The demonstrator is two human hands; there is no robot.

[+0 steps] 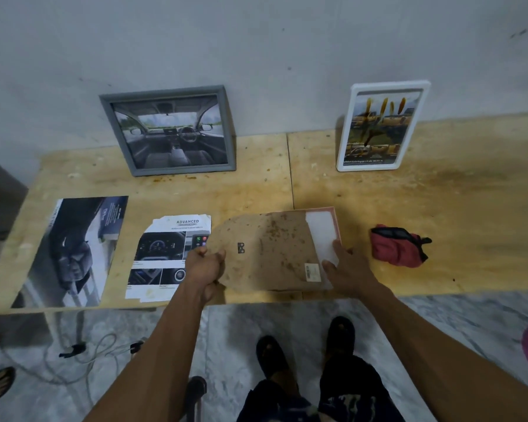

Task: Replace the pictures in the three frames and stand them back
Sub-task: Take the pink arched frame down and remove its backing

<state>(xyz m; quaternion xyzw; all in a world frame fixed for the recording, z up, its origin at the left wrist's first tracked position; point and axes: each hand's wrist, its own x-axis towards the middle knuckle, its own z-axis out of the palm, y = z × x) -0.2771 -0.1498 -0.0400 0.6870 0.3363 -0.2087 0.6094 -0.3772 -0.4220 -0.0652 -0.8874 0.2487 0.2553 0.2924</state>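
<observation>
Pulling the brown backing board (262,251) with my left hand (203,268) gripping its edge while my right hand (346,269) presses flat on the pink frame (336,220) at the desk (439,208) edge, I might knock it off.

Two frames (168,130) (381,126) against wall behind, backing board (265,251) between prints (168,260) left, cloth (398,246) right
</observation>
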